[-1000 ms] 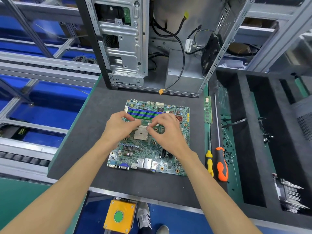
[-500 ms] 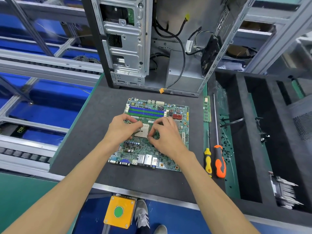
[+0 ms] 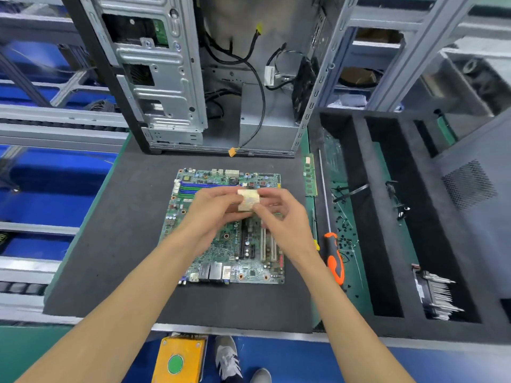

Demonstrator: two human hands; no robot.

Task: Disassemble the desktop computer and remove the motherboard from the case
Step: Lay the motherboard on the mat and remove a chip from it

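The green motherboard (image 3: 243,244) lies flat on the dark foam mat (image 3: 116,230), out of the open metal case (image 3: 193,78) that stands upright behind it. Above the board I hold a small square processor chip (image 3: 249,199), its gold pin side facing up. My left hand (image 3: 213,208) pinches its left edge and my right hand (image 3: 279,214) pinches its right edge. The hands cover the socket area of the board.
An orange-handled screwdriver (image 3: 334,258) and a memory stick (image 3: 310,175) lie right of the mat. Loose black screws (image 3: 345,239) are scattered beside them. Foam tray slots on the right hold a finned heatsink (image 3: 437,294). A yellow box with a green button (image 3: 179,360) sits below the bench edge.
Both hands rose from the socket, lifting the processor chip off the board and turning its pin side up. The view shifted slightly.
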